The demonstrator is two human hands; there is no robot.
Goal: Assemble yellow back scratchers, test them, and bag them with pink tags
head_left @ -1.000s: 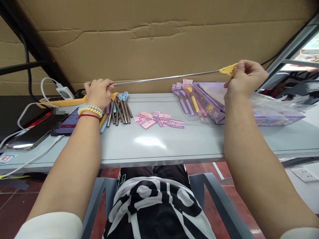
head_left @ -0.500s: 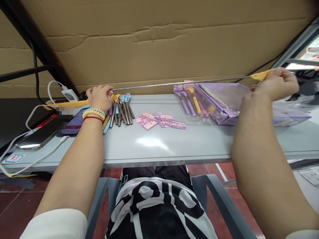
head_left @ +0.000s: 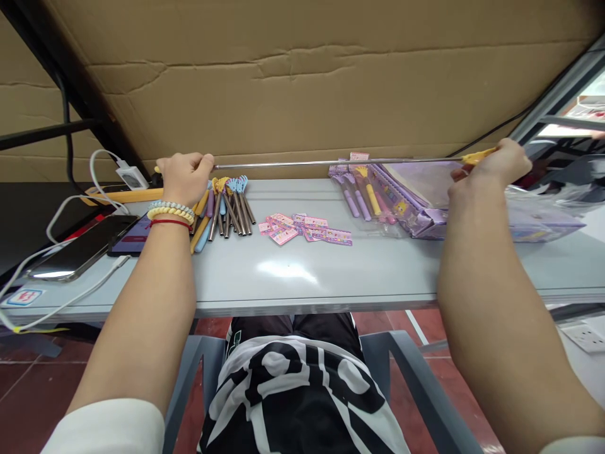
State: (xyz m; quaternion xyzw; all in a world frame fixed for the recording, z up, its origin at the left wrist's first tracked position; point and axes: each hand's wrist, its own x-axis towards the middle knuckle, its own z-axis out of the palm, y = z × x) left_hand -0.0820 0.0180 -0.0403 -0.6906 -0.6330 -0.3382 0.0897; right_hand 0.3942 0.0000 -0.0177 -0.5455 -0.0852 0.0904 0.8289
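Observation:
A telescopic back scratcher (head_left: pixel 307 164) is drawn out long and nearly level above the table. My left hand (head_left: pixel 185 176) is closed round its handle end, which the fingers mostly hide. At the other end, my right hand (head_left: pixel 503 161) grips the yellow claw-shaped head (head_left: pixel 478 156), and part of that head shows beyond the fingers. Just right of my left hand lies a bunch of shorter back scratchers (head_left: pixel 232 205) with metal rods and yellow, blue and purple parts. Small pink and purple printed cards (head_left: pixel 302 228) lie mid-table.
Bagged purple and yellow back scratchers (head_left: pixel 363 192) lie beside a purple printed box (head_left: pixel 420 217) on the right. Two phones (head_left: pixel 80 249) and white cables (head_left: pixel 85 293) are at the left. A cardboard sheet (head_left: pixel 302 94) rises behind the grey table (head_left: pixel 283 287).
My right hand has moved left and slightly down with the scratcher's head, so the visible rod is shorter. My left hand has shifted slightly left and up, still holding the handle end.

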